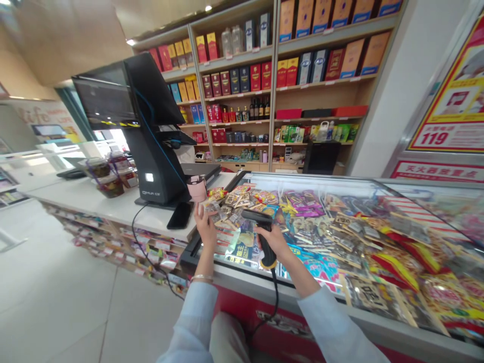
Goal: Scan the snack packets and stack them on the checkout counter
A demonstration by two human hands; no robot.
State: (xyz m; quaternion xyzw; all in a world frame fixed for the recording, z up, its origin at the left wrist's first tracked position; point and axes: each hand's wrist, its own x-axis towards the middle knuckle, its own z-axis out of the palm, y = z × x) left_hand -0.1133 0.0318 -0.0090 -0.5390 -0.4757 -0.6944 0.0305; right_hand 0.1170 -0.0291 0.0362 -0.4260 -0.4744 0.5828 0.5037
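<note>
While my right hand (275, 241) wraps tightly around the handle of the black scanner (260, 218), above the near left of the glass-topped case (242, 273), my left hand (206, 227), fingers partly spread, meets a small packet (215, 207); whether it pinches, I cannot tell.

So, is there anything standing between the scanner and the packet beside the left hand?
Nothing visible does. The right hand holds the scanner above other packets, with open space toward the packet beside the left hand.

Glass-top case (189, 258): many snack pkts (304, 202) | Wht ctr (109, 209): blk phone (180, 216), POS term. (151, 166)
</note>
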